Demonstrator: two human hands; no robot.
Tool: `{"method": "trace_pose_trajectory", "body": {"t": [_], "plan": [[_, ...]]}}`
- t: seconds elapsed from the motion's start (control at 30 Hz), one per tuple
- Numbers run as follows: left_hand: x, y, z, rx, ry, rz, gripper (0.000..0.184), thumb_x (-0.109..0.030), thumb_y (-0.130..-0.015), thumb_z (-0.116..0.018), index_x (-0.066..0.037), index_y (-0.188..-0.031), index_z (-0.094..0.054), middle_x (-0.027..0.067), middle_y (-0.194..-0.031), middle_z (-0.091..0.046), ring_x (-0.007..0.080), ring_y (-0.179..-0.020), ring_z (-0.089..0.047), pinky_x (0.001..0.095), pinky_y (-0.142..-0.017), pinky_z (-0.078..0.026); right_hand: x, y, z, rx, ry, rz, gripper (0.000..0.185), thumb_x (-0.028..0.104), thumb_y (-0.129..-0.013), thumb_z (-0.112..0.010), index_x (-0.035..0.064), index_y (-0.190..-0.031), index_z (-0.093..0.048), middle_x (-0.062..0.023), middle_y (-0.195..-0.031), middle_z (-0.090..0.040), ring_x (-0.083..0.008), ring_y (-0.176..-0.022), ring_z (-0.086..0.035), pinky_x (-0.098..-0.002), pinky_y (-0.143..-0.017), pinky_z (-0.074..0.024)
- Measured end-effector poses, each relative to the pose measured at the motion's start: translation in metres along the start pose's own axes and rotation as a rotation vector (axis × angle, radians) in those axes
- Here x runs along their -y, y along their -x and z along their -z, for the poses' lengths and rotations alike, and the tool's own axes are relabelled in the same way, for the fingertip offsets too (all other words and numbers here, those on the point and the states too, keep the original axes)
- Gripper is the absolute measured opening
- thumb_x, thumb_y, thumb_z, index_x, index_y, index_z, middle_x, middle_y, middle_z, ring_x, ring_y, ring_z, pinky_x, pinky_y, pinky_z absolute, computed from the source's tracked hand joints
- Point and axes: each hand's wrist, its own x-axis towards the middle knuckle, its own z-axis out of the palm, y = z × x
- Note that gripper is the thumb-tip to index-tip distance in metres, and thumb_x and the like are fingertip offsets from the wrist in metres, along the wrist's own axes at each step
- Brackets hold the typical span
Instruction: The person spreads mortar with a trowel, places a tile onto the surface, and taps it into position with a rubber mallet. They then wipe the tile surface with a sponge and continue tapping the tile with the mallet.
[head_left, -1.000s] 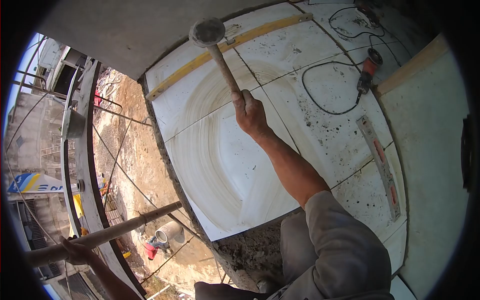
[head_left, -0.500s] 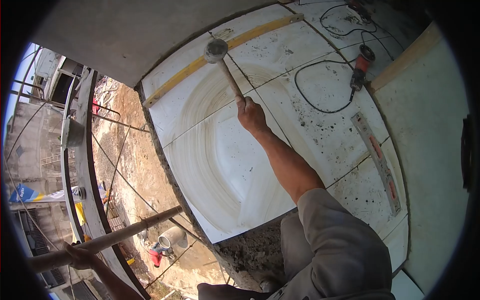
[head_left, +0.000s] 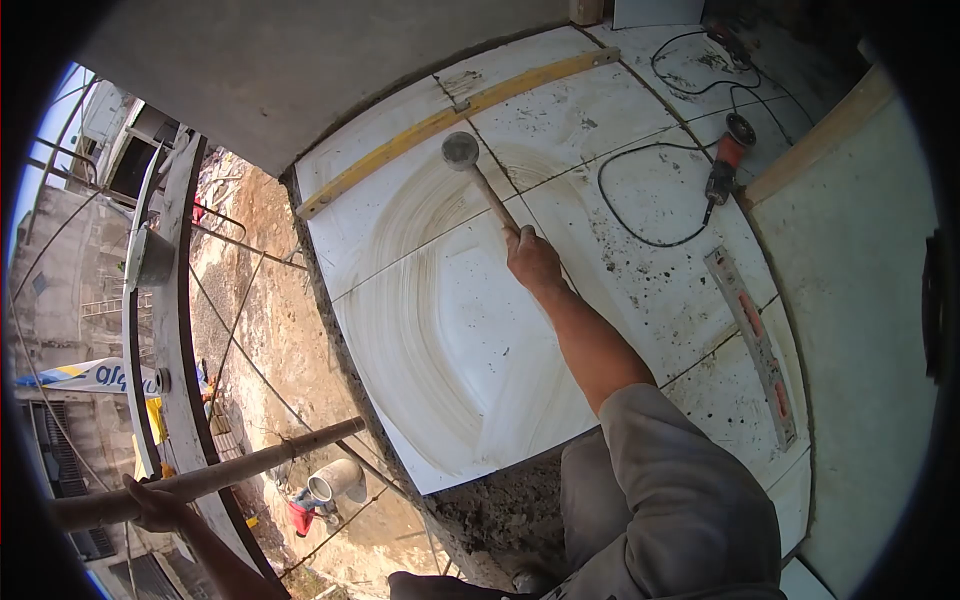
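Observation:
My right hand (head_left: 534, 262) is wrapped round the wooden handle of a mallet (head_left: 461, 151), whose round grey head is over the white floor tiles (head_left: 480, 335). Whether the head touches the tile, I cannot tell. Curved beige smears mark the tile surface below it. Beyond the mallet head, a long yellow level (head_left: 400, 145) lies across the tiles. At the lower left my left hand (head_left: 158, 505) grips a round pole (head_left: 270, 458) that crosses the open side of the floor.
A red and black angle grinder (head_left: 729, 165) with a looping black cord lies at the right, and a grey level (head_left: 750, 345) lies nearer me. Rough mortar (head_left: 510, 515) edges the tiles. Past the floor's left edge is a drop to the ground, with a person (head_left: 303, 512) beside a drum (head_left: 338, 480).
The mallet has come down and slightly right, its head now nearer the tiles and away from the yellow level. My left hand still grips the pole. The view has shifted slightly.

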Motion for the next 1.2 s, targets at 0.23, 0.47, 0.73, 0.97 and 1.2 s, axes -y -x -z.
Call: {"method": "trace_pose_trajectory", "body": {"t": [0.23,0.47,0.73,0.97,1.2], "plan": [[-0.012,0.011,0.001,0.059,-0.018,0.019,0.086,-0.055,-0.067,-0.077,0.013,-0.112,-0.052,0.0214,-0.104,-0.062,0.0307,-0.088,-0.064,0.0372,-0.081,-0.052,0.049,-0.017,0.027,0.077,-0.027,-0.095,0.044,0.042,-0.097,-0.041,0.0012,-0.083,-0.053,-0.0224,-0.063,-0.060,-0.0417,-0.062,-0.061,-0.0478,-0.054,-0.0499],[-0.008,0.007,-0.003,-0.007,-0.017,-0.010,0.076,-0.055,-0.068,-0.077,0.010,-0.102,-0.057,0.0191,-0.095,-0.064,0.0296,-0.084,-0.064,0.0374,-0.079,-0.052,0.046,0.037,0.054,0.231,-0.177,-0.080,0.046,0.043,-0.098,-0.039,0.0016,-0.082,-0.051,-0.0186,-0.057,-0.056,-0.0395,-0.056,-0.059,-0.0470,-0.050,-0.0466],[0.000,0.001,-0.008,-0.064,0.069,-0.023,0.067,-0.055,-0.067,-0.078,0.008,-0.087,-0.063,0.0162,-0.087,-0.066,0.0273,-0.076,-0.063,0.0371,-0.074,-0.052,0.136,-0.042,0.075,-0.095,-0.445,0.306,0.032,0.034,-0.096,-0.049,0.0037,-0.084,-0.048,-0.0157,-0.054,-0.053,-0.0371,-0.054,-0.059,-0.0428,-0.047,-0.0461],[-0.007,0.002,-0.008,-0.055,-0.026,-0.008,0.076,-0.058,-0.065,-0.078,0.011,-0.091,-0.061,0.0194,-0.089,-0.065,0.0305,-0.079,-0.064,0.0389,-0.077,-0.052,0.013,0.010,-0.004,0.226,0.196,-0.194,0.040,0.040,-0.096,-0.045,0.0003,-0.088,-0.050,-0.0214,-0.062,-0.060,-0.0397,-0.062,-0.063,-0.0465,-0.056,-0.0520],[0.004,-0.004,-0.008,-0.074,-0.031,-0.017,0.072,-0.057,-0.067,-0.076,0.010,-0.091,-0.062,0.0195,-0.089,-0.066,0.0300,-0.080,-0.064,0.0395,-0.077,-0.052,0.057,0.019,0.005,0.201,-0.085,-0.113,0.045,0.043,-0.096,-0.042,0.0013,-0.083,-0.052,-0.0210,-0.061,-0.060,-0.0407,-0.061,-0.062,-0.0492,-0.055,-0.0494]]}}
